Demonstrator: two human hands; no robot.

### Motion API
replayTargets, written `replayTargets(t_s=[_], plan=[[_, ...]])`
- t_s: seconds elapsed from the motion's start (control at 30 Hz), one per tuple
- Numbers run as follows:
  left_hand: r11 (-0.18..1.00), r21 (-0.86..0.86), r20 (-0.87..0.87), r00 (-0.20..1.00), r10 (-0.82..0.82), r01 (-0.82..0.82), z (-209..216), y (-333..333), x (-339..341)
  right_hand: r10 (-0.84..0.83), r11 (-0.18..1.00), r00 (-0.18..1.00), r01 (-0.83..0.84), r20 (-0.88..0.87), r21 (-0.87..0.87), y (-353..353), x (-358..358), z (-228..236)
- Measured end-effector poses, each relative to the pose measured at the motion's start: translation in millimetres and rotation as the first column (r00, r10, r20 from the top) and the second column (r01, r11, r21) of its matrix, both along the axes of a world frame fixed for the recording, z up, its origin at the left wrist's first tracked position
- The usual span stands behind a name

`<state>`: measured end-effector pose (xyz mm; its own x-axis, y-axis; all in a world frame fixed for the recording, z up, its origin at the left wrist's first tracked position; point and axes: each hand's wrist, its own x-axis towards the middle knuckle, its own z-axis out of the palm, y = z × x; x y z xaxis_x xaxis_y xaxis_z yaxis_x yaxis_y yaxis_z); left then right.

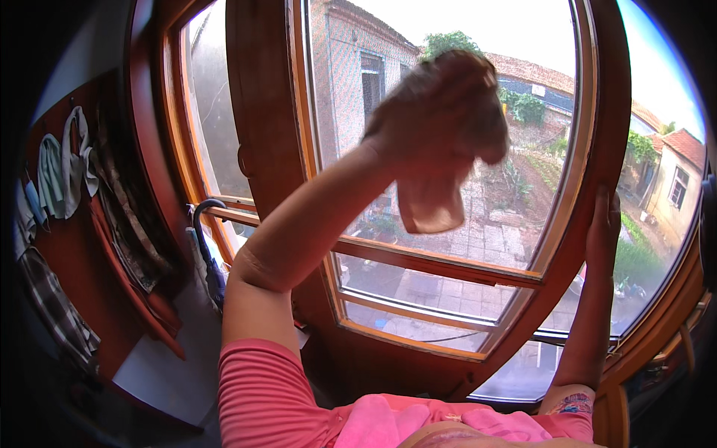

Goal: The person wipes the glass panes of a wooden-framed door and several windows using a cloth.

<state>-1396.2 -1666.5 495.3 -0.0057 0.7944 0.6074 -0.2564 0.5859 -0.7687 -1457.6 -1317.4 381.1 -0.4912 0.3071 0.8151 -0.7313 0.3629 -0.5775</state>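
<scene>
My left hand (441,101), smeared by motion, is raised in front of the glass pane (358,179) of a brown wooden door. A pinkish-tan cloth (431,205) is bunched in it, one end hanging below the palm. Whether the cloth touches the glass is hard to make out. On the right, my right hand (602,213) grips the outer edge of the door frame (571,246), seen edge-on with its fingers pointing up.
Clothes (71,160) hang from a brown board at the left. A dark umbrella (209,257) with a curved handle hangs by the side window (213,112). Below the main pane runs a wooden crossbar (441,261). Outside lie a paved yard, plants and low buildings.
</scene>
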Motion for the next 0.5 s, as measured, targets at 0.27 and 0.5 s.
replayTargets(t_s=[0.27,0.5], plan=[[0.622,0.492,-0.034,0.728,-0.685,0.609,62,-61,-7,0.040,0.998,0.999,-0.039,0.028,-0.053,-7,6,0],[0.955,0.173,0.391,0.874,-0.289,0.239,-19,17,12,0.012,1.000,0.999,-0.011,0.037,-0.028,4,-2,-2]])
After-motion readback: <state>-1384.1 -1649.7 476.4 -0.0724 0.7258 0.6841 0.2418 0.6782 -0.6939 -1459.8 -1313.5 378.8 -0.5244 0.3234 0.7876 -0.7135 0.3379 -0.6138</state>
